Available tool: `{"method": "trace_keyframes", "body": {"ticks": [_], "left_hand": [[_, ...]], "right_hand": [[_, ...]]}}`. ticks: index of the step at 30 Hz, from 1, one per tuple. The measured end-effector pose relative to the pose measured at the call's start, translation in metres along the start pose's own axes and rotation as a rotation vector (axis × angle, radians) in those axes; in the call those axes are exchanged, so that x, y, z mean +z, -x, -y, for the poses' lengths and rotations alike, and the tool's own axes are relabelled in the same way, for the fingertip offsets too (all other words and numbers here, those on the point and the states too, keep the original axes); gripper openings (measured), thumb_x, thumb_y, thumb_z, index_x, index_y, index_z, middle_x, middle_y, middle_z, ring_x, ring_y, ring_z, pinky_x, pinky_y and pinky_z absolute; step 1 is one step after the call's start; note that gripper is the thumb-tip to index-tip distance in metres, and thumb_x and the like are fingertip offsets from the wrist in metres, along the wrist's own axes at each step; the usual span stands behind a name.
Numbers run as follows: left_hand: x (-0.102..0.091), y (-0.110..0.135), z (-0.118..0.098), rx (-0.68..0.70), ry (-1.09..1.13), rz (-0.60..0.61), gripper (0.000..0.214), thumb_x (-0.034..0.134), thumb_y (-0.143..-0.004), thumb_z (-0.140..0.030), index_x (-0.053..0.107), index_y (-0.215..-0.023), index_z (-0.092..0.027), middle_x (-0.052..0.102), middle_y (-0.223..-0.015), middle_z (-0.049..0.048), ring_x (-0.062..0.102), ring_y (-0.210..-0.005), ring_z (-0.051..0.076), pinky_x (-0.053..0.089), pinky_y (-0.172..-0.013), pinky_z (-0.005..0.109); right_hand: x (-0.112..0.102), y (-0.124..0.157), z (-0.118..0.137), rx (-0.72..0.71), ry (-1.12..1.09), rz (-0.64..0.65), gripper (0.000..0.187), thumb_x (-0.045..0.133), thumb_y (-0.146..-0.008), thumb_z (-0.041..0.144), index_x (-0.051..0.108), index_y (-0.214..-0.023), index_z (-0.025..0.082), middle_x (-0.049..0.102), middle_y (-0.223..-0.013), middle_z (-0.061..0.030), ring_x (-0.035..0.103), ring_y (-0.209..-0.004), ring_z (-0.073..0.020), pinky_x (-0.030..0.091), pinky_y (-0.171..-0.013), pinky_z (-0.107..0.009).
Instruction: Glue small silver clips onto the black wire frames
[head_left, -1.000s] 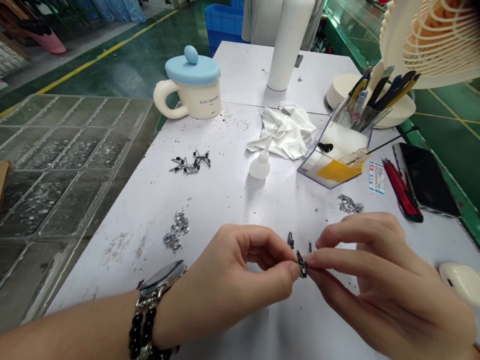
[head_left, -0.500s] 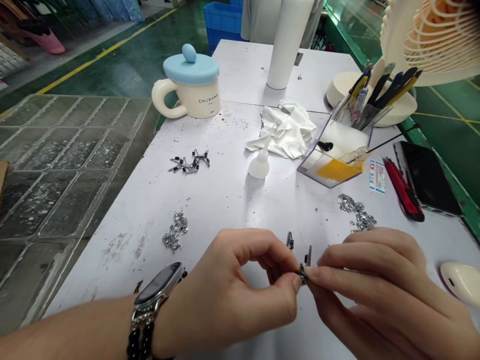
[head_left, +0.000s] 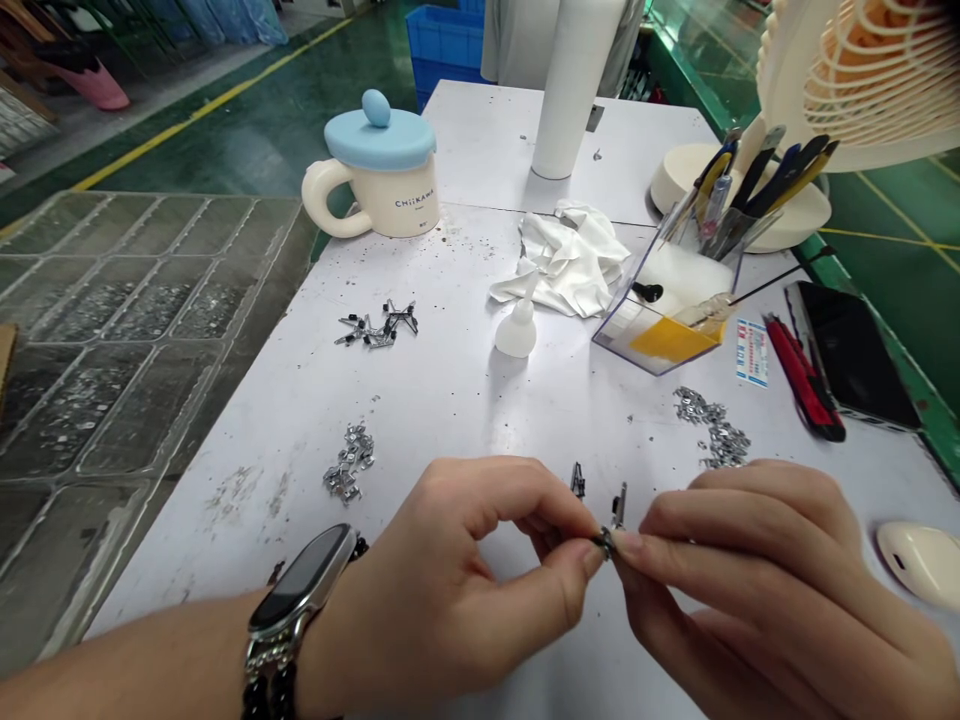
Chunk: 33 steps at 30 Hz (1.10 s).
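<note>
My left hand (head_left: 457,580) and my right hand (head_left: 757,590) meet low in the middle of the white table (head_left: 465,400). Both pinch one small dark metal part (head_left: 606,543) between thumb and fingertips. Two more small dark parts (head_left: 598,490) stand on the table just behind the fingers. A little heap of silver metal pieces (head_left: 349,462) lies to the left of my left hand, and another silver heap (head_left: 711,428) lies behind my right hand. A cluster of dark assembled clips (head_left: 381,326) sits farther back on the left.
A cream mug with a blue lid (head_left: 379,180), a crumpled white cloth (head_left: 566,262), a small white bottle (head_left: 517,325), a clear holder of pens and tools (head_left: 675,300), a red-black knife (head_left: 804,378), a black phone (head_left: 855,355) and a fan (head_left: 862,80) stand behind. Compartment trays (head_left: 112,330) lie left.
Both hands have sunk slightly toward the table's near edge with the part still pinched; my right hand shifted right, uncovering more of the silver heap behind it.
</note>
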<state>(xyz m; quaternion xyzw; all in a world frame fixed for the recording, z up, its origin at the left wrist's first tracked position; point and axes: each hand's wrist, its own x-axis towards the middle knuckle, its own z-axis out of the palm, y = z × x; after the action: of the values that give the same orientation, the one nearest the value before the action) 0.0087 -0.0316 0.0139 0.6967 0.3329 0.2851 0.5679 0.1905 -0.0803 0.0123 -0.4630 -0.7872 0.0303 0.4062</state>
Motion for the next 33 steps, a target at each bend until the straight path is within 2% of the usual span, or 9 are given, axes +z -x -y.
{"method": "trace_keyframes", "body": {"ticks": [4, 8, 14, 21, 25, 33], "left_hand": [[-0.0021, -0.0019, 0.0011, 0.05, -0.011, 0.033, 0.007, 0.057, -0.08, -0.011, 0.064, -0.08, -0.01, 0.066, -0.073, 0.0033, 0.061, -0.066, 0.01, 0.05, -0.061, 0.019], [-0.0026, -0.0039, 0.0029, 0.083, -0.025, 0.056, 0.006, 0.058, -0.08, -0.012, 0.063, -0.078, -0.01, 0.066, -0.073, 0.0037, 0.061, -0.066, 0.009, 0.049, -0.061, 0.018], [-0.0046, -0.0062, 0.0004, 0.114, -0.062, 0.071, 0.007, 0.057, -0.08, -0.011, 0.06, -0.074, -0.01, 0.063, -0.068, 0.003, 0.058, -0.061, 0.008, 0.048, -0.059, 0.017], [-0.0058, -0.0061, 0.0032, 0.096, -0.09, 0.092, 0.008, 0.055, -0.08, -0.011, 0.058, -0.072, -0.011, 0.061, -0.065, 0.0013, 0.056, -0.059, 0.007, 0.045, -0.055, 0.016], [-0.0053, -0.0031, 0.0052, 0.13, -0.116, 0.101, 0.007, 0.055, -0.08, -0.012, 0.056, -0.073, -0.012, 0.059, -0.066, -0.0002, 0.055, -0.059, 0.006, 0.044, -0.054, 0.015], [-0.0051, 0.0005, 0.002, 0.148, -0.154, 0.093, 0.006, 0.055, -0.08, -0.01, 0.058, -0.076, -0.012, 0.06, -0.069, 0.0011, 0.056, -0.063, 0.007, 0.045, -0.058, 0.015]], "right_hand": [[-0.0016, -0.0008, -0.0042, -0.012, -0.049, 0.079, 0.019, 0.069, -0.068, 0.003, 0.063, -0.082, 0.015, 0.062, -0.079, 0.0003, 0.052, -0.078, -0.0122, 0.04, -0.071, -0.034], [0.0018, -0.0047, -0.0053, 0.069, -0.129, 0.022, 0.011, 0.062, -0.072, 0.002, 0.063, -0.074, 0.013, 0.06, -0.071, -0.0013, 0.053, -0.073, -0.0119, 0.04, -0.068, -0.035], [0.0008, -0.0086, -0.0087, 0.1, -0.241, 0.13, 0.012, 0.058, -0.075, 0.003, 0.06, -0.077, 0.014, 0.057, -0.072, -0.0022, 0.053, -0.072, -0.0117, 0.044, -0.063, -0.033], [0.0025, -0.0076, -0.0068, 0.095, -0.267, 0.111, 0.011, 0.057, -0.074, 0.002, 0.059, -0.076, 0.013, 0.057, -0.069, -0.0016, 0.054, -0.067, -0.0106, 0.044, -0.06, -0.032], [0.0046, -0.0069, -0.0053, 0.094, -0.256, 0.111, 0.013, 0.057, -0.073, 0.001, 0.06, -0.075, 0.014, 0.058, -0.066, -0.0004, 0.054, -0.066, -0.0099, 0.045, -0.061, -0.031], [0.0074, -0.0078, -0.0036, 0.123, -0.269, 0.094, 0.016, 0.055, -0.074, 0.002, 0.06, -0.079, 0.016, 0.059, -0.067, -0.001, 0.055, -0.065, -0.0113, 0.047, -0.057, -0.03]]}}
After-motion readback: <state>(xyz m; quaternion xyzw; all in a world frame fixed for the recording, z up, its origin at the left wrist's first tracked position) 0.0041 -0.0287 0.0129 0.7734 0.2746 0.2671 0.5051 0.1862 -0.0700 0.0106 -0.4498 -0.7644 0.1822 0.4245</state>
